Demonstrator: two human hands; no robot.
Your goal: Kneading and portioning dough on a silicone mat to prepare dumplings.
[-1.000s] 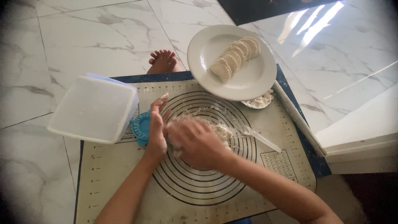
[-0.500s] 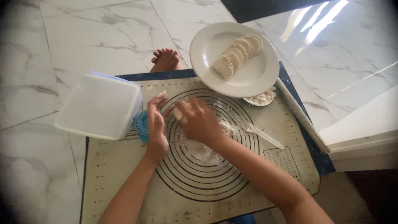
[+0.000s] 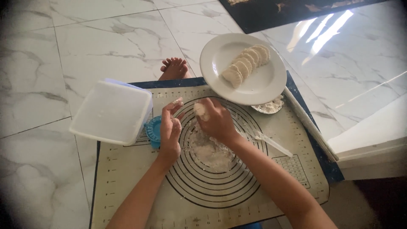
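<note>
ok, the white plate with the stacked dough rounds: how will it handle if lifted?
The white plate looks rigid and probably fragile on the tile floor. It overlaps the flour bowl, so it may rock. The dough rounds lean in a loose row and could slide if tilted.

Right hand [image 3: 217,121] holds dough piece [image 3: 199,110] over mat [image 3: 292,169].

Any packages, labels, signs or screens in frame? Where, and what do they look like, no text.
No screens or signs.
Plastic container: left of the left hand, on the mat's corner; boxy, translucent white, lid on.
Pastry mat: on the floor under both hands; beige, printed dark rings and ruler marks along the edges.
</note>
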